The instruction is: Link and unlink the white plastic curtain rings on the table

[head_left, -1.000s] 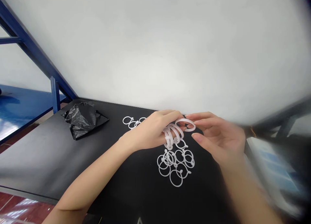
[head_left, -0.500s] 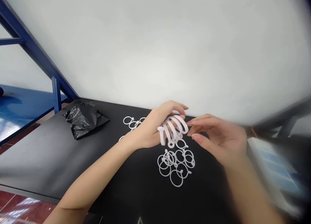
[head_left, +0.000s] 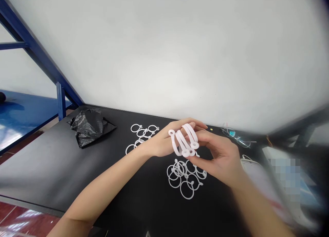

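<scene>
Several white plastic rings [head_left: 184, 141] sit threaded over the fingers of my left hand [head_left: 164, 141], which is held above the black table [head_left: 46, 168]. My right hand [head_left: 218, 154] is closed around the left fingertips and the outermost rings, its fingers curled against them. Below both hands a loose heap of white rings [head_left: 185, 174] lies on the table. A second, smaller group of white rings [head_left: 141, 134] lies behind my left wrist.
A crumpled black plastic bag [head_left: 88, 125] lies at the table's left rear. Eyeglasses [head_left: 235, 135] rest at the back right, with blurred white and blue objects [head_left: 280, 175] beyond. Blue metal framing [head_left: 38, 62] stands at left. A white wall rises behind the table.
My right hand slid a ring onto the left fingers, drew back slightly, then closed in over the left fingertips. The left hand tilted, and the ring stack now points toward me.
</scene>
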`<state>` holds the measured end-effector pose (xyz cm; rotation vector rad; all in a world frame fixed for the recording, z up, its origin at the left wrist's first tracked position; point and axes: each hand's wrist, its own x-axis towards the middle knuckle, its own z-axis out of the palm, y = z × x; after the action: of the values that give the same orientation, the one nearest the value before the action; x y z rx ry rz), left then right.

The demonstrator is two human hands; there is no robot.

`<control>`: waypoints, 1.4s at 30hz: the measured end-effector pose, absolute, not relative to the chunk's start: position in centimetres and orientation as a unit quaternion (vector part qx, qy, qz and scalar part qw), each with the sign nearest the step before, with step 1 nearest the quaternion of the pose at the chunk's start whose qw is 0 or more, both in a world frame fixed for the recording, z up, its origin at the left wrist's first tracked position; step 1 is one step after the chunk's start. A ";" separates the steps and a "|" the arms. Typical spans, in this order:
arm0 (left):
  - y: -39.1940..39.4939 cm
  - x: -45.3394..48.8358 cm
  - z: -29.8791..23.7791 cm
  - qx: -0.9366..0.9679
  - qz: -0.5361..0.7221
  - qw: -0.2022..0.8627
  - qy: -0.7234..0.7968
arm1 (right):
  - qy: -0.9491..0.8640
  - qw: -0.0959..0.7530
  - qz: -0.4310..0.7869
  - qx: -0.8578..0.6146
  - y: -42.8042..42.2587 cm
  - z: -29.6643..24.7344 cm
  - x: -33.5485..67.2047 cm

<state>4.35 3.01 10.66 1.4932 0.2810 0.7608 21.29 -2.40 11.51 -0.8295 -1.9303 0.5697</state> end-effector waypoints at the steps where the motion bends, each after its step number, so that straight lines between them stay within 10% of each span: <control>1: 2.9 4.4 10.6 0.662 0.341 0.657 0.115 | -0.783 0.462 0.240 -0.340 -2.4 11.5 21.3; 19: 3.0 4.4 10.3 0.889 0.327 0.271 0.172 | -0.625 0.414 0.518 -0.411 -2.4 11.6 21.1; 32: 3.9 4.0 10.2 0.772 0.307 0.542 0.132 | -0.685 0.390 0.491 -0.370 -2.6 12.1 22.5; 42: 3.1 4.2 11.2 0.877 0.238 0.365 0.202 | -0.660 0.452 0.401 -0.446 -2.9 11.4 21.1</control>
<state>4.21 3.13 11.25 2.2552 0.5190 0.6121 21.13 -2.88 11.44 -1.1010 -1.6317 0.9918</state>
